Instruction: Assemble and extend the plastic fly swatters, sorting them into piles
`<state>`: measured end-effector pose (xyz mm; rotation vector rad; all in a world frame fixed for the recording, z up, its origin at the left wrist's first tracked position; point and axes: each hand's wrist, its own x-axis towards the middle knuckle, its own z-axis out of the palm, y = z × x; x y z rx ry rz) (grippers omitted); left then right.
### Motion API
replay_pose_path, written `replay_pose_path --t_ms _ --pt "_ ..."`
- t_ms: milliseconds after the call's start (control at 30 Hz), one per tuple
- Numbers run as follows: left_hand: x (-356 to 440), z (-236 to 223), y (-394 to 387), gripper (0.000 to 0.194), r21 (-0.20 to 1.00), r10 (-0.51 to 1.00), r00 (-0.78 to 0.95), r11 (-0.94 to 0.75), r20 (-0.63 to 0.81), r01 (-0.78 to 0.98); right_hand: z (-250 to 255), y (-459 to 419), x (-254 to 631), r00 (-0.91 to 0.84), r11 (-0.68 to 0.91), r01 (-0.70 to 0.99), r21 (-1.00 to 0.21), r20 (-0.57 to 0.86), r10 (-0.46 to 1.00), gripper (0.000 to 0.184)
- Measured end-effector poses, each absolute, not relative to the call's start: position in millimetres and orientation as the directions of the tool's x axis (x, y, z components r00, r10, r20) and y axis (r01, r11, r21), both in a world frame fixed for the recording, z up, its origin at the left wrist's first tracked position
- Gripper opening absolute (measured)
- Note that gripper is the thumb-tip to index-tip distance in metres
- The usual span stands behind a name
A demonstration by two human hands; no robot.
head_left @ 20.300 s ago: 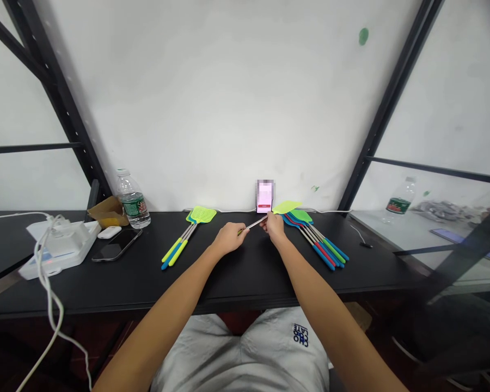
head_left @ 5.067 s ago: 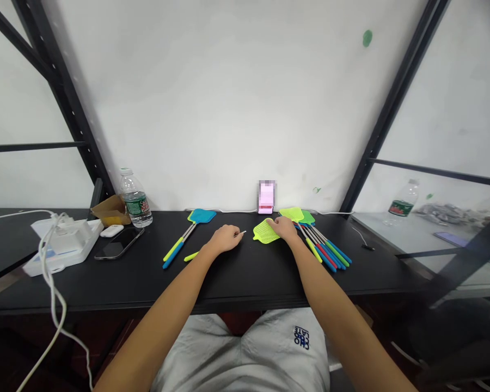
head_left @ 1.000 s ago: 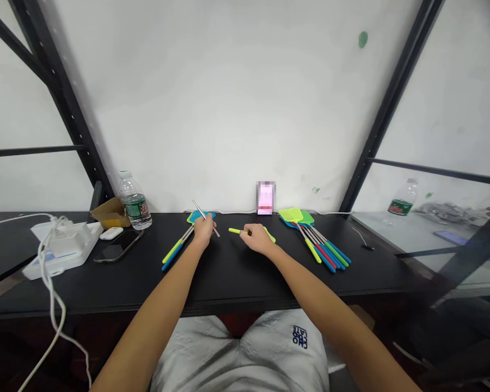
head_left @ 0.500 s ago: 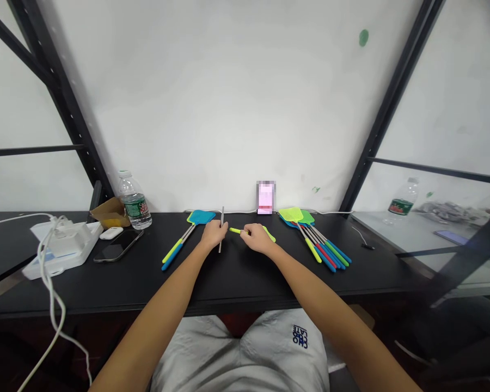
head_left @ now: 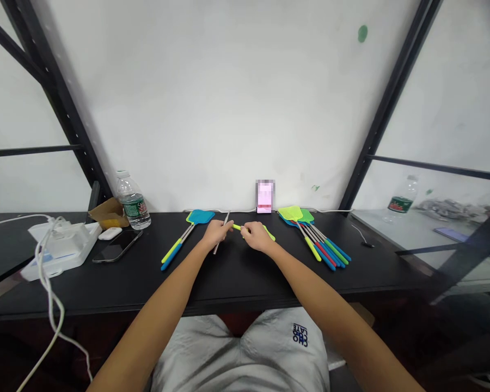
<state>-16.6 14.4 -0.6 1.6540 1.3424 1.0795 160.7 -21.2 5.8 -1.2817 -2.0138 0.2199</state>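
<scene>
At a black desk [head_left: 232,283], a person works with both bare hands. Far left of the left hand's grip, a white power strip [head_left: 67,253] trails cables [head_left: 44,277] over the front edge; nearer, a dark phone [head_left: 117,246] lies flat and a water bottle [head_left: 134,201] stands upright. Just left of the same grip, a yellow and a blue fly swatter [head_left: 185,237] lie overlapped.

The left hand [head_left: 214,235] is closed around a slim metal rod [head_left: 216,250], which slants across it, its lower end jutting toward the person. Held among bent fingers, the rod could slip or swing if those fingers loosen to steady anything else. Between the two grips runs a short yellow piece [head_left: 237,226], its right part clasped by the right hand [head_left: 258,238]; whether the left fingertips touch it cannot be told. A lopsided push there could twist it.

Yellow mesh [head_left: 271,235] peeks from beyond the right grip and might bend if pressed hard against the desk. Behind that hand stands a lit phone [head_left: 265,197], liable to topple if knocked. To the right, more swatters [head_left: 325,254] lie fanned, apt to scatter if the forearm sweeps outward.
</scene>
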Motion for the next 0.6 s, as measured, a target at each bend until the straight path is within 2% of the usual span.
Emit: replay_pose_path --t_ms 167,300,467,600 --pt "-10.5 2.1 7.4 0.044 0.983 0.974 0.218 -0.102 0.067 0.154 2.7 -20.1 157.8 -0.241 0.512 0.725 -0.461 0.526 0.816 0.035" --pt "-5.0 5.7 2.4 0.041 0.999 0.973 0.229 -0.044 0.042 0.002 1.1 -20.0 154.2 -0.236 0.501 0.75 -0.433 0.532 0.813 0.038" --pt "-0.9 6.7 0.0 0.047 0.996 0.977 0.21 -0.005 0.023 -0.088 -1.0 -21.7 149.5 -0.259 0.514 0.756 -0.406 0.535 0.804 0.039" --pt "-1.5 4.2 0.4 0.049 0.995 0.97 0.242 -0.012 0.035 -0.096 -4.4 -23.7 147.2 -0.29 0.539 0.754 -0.375 0.546 0.786 0.038"
